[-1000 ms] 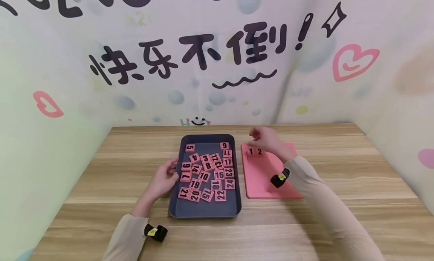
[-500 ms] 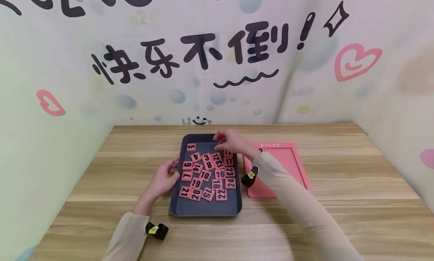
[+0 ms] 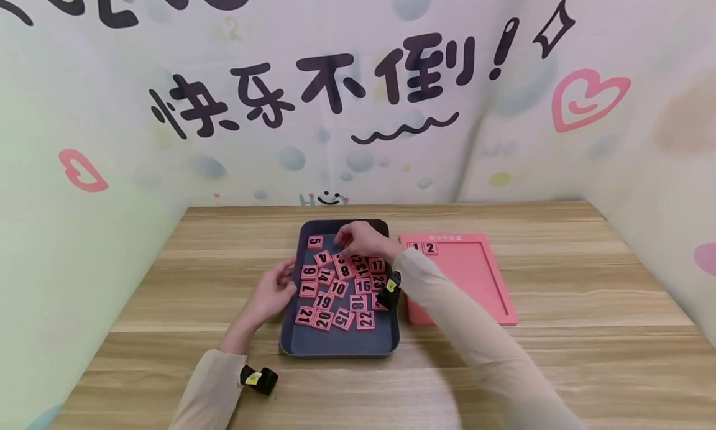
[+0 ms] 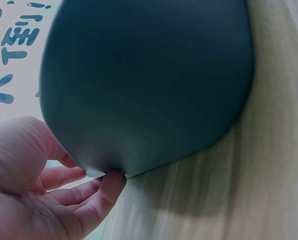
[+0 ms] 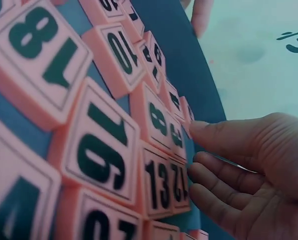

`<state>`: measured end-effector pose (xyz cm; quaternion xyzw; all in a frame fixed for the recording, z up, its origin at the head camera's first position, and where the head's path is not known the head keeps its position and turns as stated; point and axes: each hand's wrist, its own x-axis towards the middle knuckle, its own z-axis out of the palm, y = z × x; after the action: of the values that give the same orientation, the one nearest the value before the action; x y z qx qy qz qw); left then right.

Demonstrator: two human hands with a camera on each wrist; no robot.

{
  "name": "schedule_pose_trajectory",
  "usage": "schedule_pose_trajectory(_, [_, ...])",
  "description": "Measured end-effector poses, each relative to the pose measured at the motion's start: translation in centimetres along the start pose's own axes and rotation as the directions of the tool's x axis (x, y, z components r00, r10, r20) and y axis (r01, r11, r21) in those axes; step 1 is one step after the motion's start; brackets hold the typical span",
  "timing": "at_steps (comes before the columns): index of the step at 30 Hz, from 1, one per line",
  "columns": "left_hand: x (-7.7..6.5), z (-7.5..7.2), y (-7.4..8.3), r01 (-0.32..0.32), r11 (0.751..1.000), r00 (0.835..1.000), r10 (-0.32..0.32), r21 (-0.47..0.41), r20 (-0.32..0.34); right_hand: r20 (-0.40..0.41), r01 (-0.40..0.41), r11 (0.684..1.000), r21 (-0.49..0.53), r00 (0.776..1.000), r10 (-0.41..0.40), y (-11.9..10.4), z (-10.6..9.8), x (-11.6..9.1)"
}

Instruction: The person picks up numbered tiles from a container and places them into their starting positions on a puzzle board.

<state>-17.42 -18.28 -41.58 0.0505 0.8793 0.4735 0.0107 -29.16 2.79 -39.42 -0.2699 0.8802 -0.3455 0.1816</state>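
Observation:
My left hand (image 3: pixel 272 294) rests against the left outer wall of the dark blue tray (image 3: pixel 341 348). In the left wrist view its fingertips (image 4: pixel 114 176) touch the outside of the tray wall. My right hand (image 3: pixel 363 238) reaches over the back of the tray, above pink number tiles. In the right wrist view, its thumb (image 5: pixel 208 131) and fingertips stand slightly parted at the edge of the 3 tile (image 5: pixel 176 135), beside the 8 tile (image 5: pixel 158 120). The hand partly covers the 3 and 12 tiles in the head view.
Right of the tray lies a pink frame board (image 3: pixel 458 287); the 1 tile (image 3: pixel 414 247) and 2 tile (image 3: pixel 430 248) sit at its upper left. Several other tiles lie turned various ways in the tray. A printed wall cloth (image 3: pixel 257 163) hangs behind the wooden table (image 3: pixel 224 231).
My right hand has moved left from the pink board, across the tray's right side, to the 3 tile. The 1 and 2 tiles show uncovered. My left hand stays at the tray.

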Motion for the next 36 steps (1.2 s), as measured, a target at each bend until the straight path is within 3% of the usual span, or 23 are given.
schedule_pose_trajectory(12, [0.0,-0.1,0.1,-0.002,1.0,1.0,0.002,0.01,-0.005,0.078,-0.017,1.0,0.013,0.997,0.016,0.4,0.1,0.3])
schedule_pose_trajectory(26, [-0.1,0.1,-0.1,-0.006,1.0,1.0,0.006,0.012,-0.003,0.052,0.028,0.991,-0.133,0.998,-0.021,0.6,0.3,0.4])
schedule_pose_trajectory(36, [-0.1,0.1,0.0,-0.016,1.0,1.0,0.016,0.01,-0.003,-0.011,0.11,0.994,-0.013,0.994,-0.11,0.4,-3.3,-2.0])
